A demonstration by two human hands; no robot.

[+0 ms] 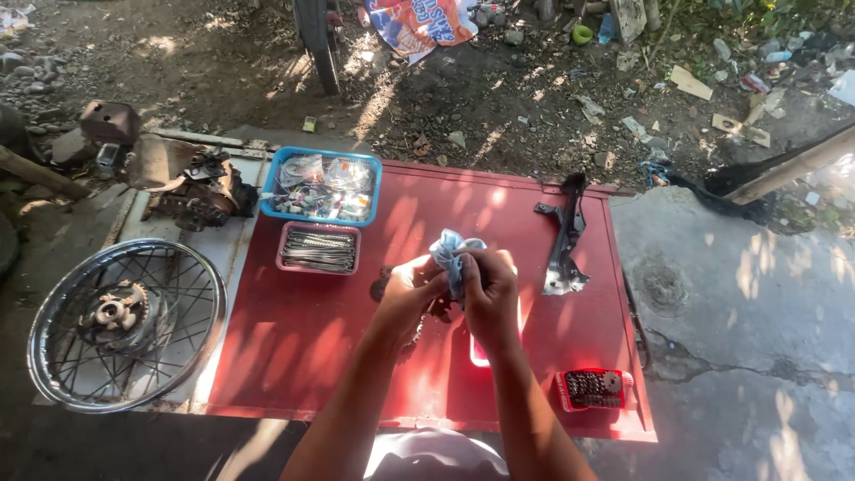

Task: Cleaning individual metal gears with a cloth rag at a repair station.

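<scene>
Both my hands meet above the middle of a red metal sheet (312, 338) lying on the ground. My left hand (411, 289) and my right hand (492, 292) together grip a light blue rag (451, 249) that sticks up between them. A dark chain (415, 331) hangs down from under my left hand; where it is held is hidden by the fingers. A pink tray (477, 354) shows partly below my right wrist.
On the sheet are a blue tray of small packets (322, 185), a pink tray of spokes (319, 248), a black metal bracket (565, 236) and a red tray with sprockets (592, 389). A spoked wheel (125, 322) and rusty engine parts (191, 191) lie left; concrete is right.
</scene>
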